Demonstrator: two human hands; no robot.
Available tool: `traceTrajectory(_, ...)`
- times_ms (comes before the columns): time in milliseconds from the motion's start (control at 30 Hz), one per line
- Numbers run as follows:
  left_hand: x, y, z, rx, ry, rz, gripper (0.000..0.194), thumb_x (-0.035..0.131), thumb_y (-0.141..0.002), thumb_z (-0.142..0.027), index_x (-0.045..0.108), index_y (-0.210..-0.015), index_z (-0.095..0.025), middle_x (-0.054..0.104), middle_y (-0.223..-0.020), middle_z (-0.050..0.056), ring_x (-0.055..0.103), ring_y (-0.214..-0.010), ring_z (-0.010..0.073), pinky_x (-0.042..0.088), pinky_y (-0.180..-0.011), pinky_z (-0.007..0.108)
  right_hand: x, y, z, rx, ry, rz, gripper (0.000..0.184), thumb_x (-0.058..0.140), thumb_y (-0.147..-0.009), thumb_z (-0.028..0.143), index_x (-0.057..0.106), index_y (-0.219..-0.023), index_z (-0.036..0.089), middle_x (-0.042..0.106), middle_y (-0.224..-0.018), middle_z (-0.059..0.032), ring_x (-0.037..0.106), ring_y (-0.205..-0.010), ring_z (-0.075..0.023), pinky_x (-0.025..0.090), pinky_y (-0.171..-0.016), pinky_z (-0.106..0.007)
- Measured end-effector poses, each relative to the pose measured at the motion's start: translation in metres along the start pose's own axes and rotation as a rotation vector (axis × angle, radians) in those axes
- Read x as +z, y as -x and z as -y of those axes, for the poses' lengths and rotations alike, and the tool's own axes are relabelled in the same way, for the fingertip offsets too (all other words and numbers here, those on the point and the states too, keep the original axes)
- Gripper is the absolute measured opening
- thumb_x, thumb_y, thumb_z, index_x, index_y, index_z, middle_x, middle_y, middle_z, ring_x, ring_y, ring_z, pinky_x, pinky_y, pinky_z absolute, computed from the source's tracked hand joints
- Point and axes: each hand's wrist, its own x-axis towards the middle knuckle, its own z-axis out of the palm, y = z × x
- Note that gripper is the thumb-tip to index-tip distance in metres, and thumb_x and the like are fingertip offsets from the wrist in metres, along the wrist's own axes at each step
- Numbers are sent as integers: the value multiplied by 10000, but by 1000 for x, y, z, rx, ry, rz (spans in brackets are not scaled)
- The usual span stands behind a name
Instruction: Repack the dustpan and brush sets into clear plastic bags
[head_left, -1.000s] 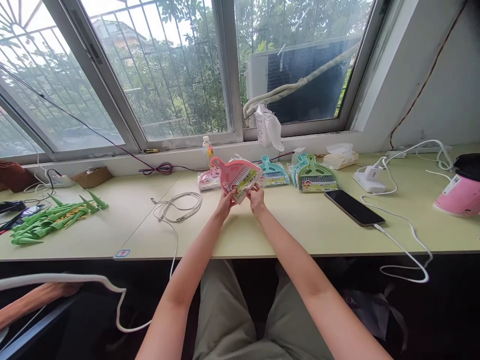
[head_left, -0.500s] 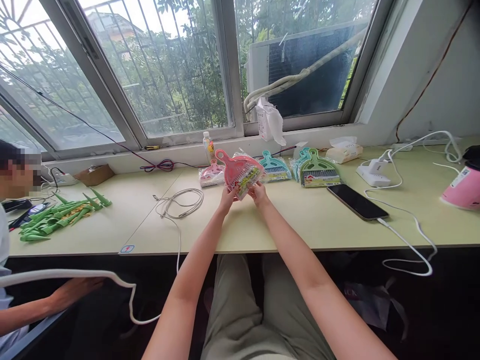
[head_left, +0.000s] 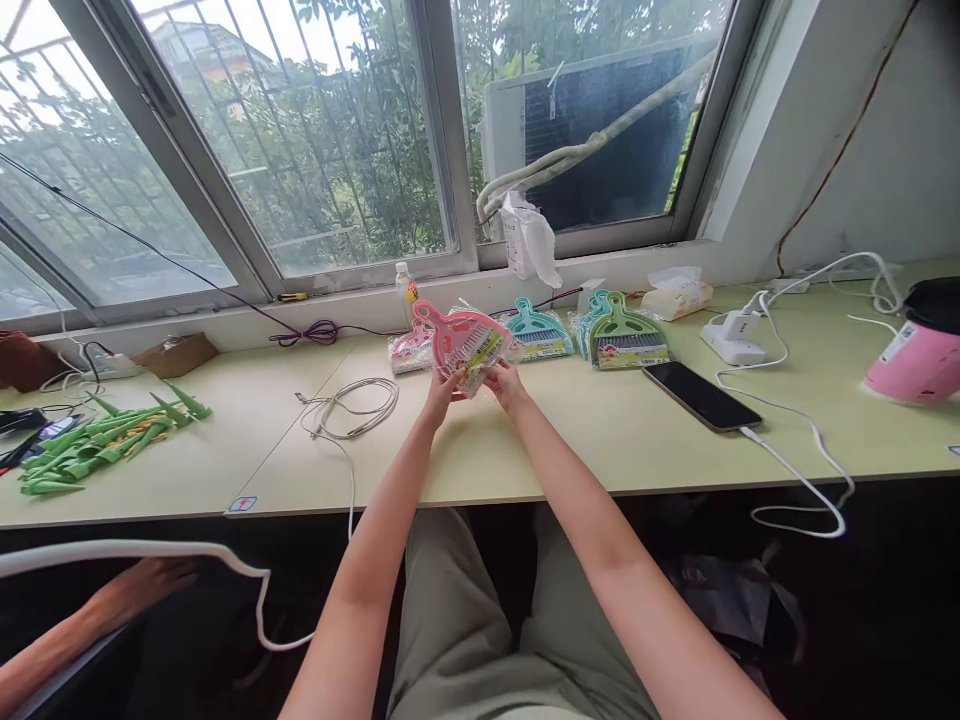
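Observation:
A pink dustpan and brush set point(head_left: 469, 338) in clear plastic wrap is held just above the table, tilted, its handle loop up and to the left. My left hand point(head_left: 444, 394) grips its lower left side. On the lower right, my right hand point(head_left: 505, 384) closes its fingers on the wrapping. Behind it, partly hidden, lies another pink set point(head_left: 409, 352). To the right are a blue set point(head_left: 540, 330) and a green set point(head_left: 628, 335), with more blue ones tucked beside the green.
A phone point(head_left: 701, 396) on a white charging cable lies to the right, near a white charger point(head_left: 733, 338) and a pink container point(head_left: 916, 360). Left are a coiled cable point(head_left: 360, 408) and green cone-shaped pieces point(head_left: 105, 445). A bottle point(head_left: 406, 283) stands by the window. Another person's hand point(head_left: 150, 585) shows lower left.
The view has shifted slightly, so the table's things sit a little further left. Both hands still hold the pink set, at nearly the same tilt. The other person's head has left the view.

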Motion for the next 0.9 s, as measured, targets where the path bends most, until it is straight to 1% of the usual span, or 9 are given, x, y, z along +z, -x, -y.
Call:
traceTrajectory(133,-2,2,-2,8,41,78,689,758,-739,-418,423,-1329,-296,650,-1213,53,681,-874,176,610,-729,344,2,2,0,-13,-44,-7,280,662,-673,-10,613,-843,206,731,-759,37,706,-693,-121,615,-712,-241)
traceTrajectory(200,-3,1,-1,-1,69,96,704,748,-730,-383,410,-1343,-303,645,-1225,48,680,-877,173,615,-734,352,3,3,-1,-16,-57,-15,273,652,-666,-11,615,-832,202,733,-767,29,708,-702,-127,612,-713,-240)
traceTrajectory(367,-6,-5,4,-19,55,69,672,728,-669,-333,460,-1280,-248,675,-1127,52,678,-797,178,603,-670,335,2,2,-4,-26,-60,-24,298,648,-641,-25,618,-837,197,727,-749,30,696,-672,-132,618,-696,-258)
traceTrajectory(467,-9,-7,7,-35,50,58,662,729,-642,-323,475,-1247,-230,690,-1077,53,675,-751,174,598,-675,347,3,0,-6,-3,-38,-42,293,642,-650,-30,615,-838,193,722,-731,22,693,-650,-136,621,-677,-264)
traceTrajectory(633,-13,-7,7,-60,64,45,635,743,-614,-306,494,-1190,-207,707,-1047,73,700,-821,213,605,-744,401,5,-1,-9,17,-11,-70,226,656,-712,2,617,-831,189,722,-736,17,688,-632,-127,621,-673,-265)
traceTrajectory(800,-13,-4,3,-95,39,71,682,730,-655,-307,470,-1280,-223,699,-1117,89,712,-881,238,613,-780,442,5,-1,-8,12,-12,-97,169,685,-768,54,610,-813,199,707,-705,21,675,-596,-122,597,-583,-236)
traceTrajectory(900,-14,0,1,-87,17,101,724,724,-707,-316,429,-1366,-251,685,-1194,102,707,-983,253,607,-811,445,5,0,-8,-23,-31,-85,166,682,-766,50,622,-818,195,715,-726,18,675,-600,-117,593,-590,-231)
